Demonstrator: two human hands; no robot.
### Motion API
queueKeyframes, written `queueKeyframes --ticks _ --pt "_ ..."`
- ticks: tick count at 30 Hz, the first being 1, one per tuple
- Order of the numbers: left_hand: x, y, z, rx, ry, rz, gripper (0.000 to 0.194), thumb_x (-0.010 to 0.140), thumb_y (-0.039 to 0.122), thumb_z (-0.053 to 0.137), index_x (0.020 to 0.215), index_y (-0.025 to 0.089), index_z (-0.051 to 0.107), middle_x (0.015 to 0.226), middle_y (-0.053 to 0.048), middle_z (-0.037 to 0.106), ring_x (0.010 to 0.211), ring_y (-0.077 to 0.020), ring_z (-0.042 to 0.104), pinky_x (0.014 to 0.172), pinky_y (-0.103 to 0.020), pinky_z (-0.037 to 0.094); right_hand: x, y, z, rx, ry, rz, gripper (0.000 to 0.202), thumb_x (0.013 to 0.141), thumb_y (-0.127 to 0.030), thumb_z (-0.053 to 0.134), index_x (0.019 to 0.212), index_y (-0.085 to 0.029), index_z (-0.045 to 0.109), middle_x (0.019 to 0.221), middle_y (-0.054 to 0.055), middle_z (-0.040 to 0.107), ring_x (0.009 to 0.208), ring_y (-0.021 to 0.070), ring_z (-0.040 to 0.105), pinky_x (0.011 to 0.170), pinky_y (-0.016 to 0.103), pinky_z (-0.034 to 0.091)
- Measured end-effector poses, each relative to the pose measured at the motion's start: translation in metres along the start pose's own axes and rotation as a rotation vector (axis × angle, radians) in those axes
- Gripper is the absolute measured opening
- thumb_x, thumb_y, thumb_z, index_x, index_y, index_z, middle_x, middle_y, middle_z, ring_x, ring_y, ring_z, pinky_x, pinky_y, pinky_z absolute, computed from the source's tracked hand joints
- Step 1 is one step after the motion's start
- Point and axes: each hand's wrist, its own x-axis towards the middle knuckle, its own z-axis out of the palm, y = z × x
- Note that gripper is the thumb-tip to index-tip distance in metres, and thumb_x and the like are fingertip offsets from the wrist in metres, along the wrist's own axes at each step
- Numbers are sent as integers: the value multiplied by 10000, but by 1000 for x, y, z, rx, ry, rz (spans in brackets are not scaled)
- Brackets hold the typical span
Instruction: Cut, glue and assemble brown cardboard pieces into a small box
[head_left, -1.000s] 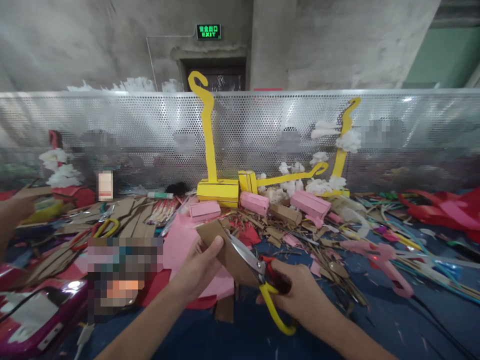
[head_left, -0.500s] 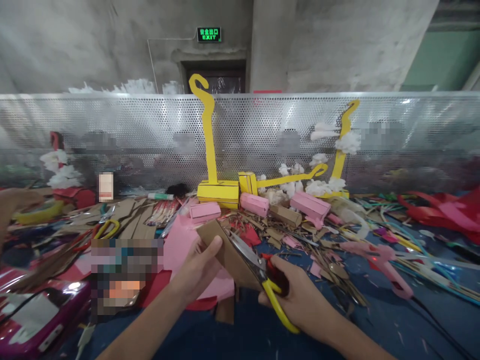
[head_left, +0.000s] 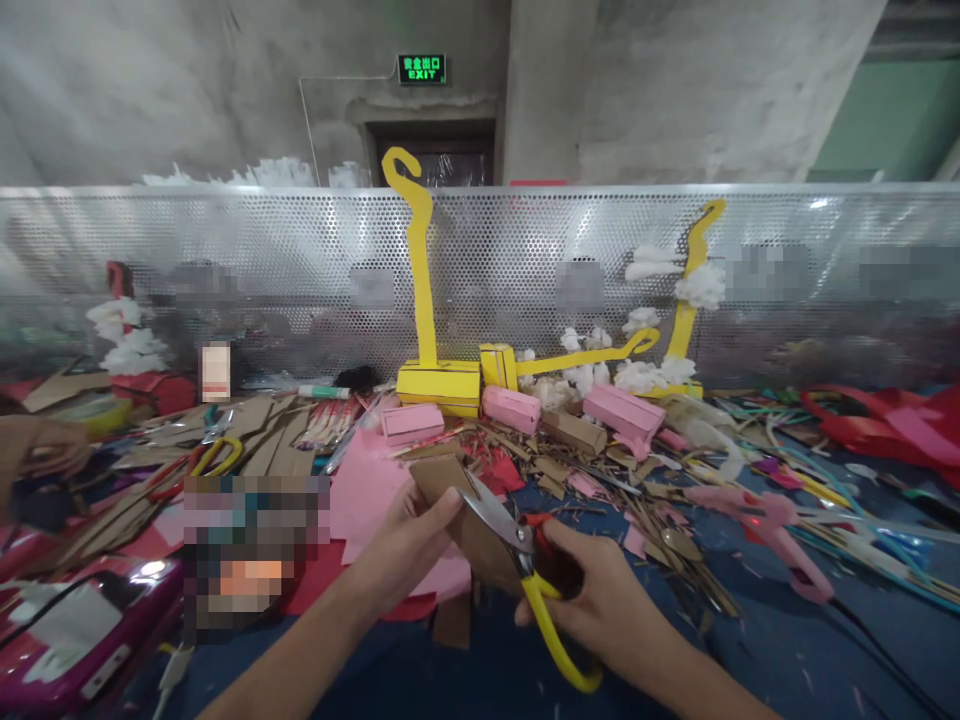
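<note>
1. Fingers [head_left: 448,504] of my left hand [head_left: 401,555] pinch a brown cardboard piece [head_left: 474,546] at its left side, above the blue table [head_left: 442,690].
2. On my feed, the right hand [head_left: 604,590] grips the scissors [head_left: 523,537] by their handles.
3. Cardboard's long axis slants far-left to near-right; the visible blade [head_left: 489,512] follows it, tip beside the left thumb.

A blue table [head_left: 499,665] is extending below the fingers [head_left: 447,509]. Cardboard scraps [head_left: 553,464] are lying beyond them, a glue gun [head_left: 776,518] to their right.
</note>
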Motion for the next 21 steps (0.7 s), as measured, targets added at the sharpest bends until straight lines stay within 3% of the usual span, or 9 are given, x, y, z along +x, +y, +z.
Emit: queueKeyframes --ticks 4,8,11,15,21 --pt "0 0 -1 -8 11 -1 244 807 352 817 975 189 748 1188 -116 738 1318 -344 550 1020 -456 483 -1 1 0 12 -10 34 216 730 -231 796 755 -196 584 621 -53 643 561 123 526 498 197 360" --pt "0 0 -1 -6 4 2 219 826 342 800 971 188 745 1238 -111 720 1353 -332 515 1078 -468 441 0 1 1 -26 27 92 246 692 -250 819 687 -181 583 574 -74 531 547 101 418 487 197 322" --pt "0 1 0 5 2 -1 215 838 346 786 969 181 748 1184 -114 735 1325 -329 541 1037 -437 465 1 1 1 -32 42 107 279 666 -261 834 654 -175 569 569 -84 441 556 93 351 481 198 291" --pt "1 1 1 -6 15 -3 213 830 349 793 953 180 752 1111 -112 748 1260 -319 583 988 -413 477 0 -2 1 13 28 126 261 667 -262 835 650 -162 594 560 -79 469 553 95 375 485 203 293" --pt "0 0 1 -45 30 19 247 805 329 822 991 183 749 991 -67 750 967 -212 673 899 -329 491 -1 -2 0 26 29 113 210 691 -256 811 655 -154 630 569 -69 490 562 99 386 500 205 303"
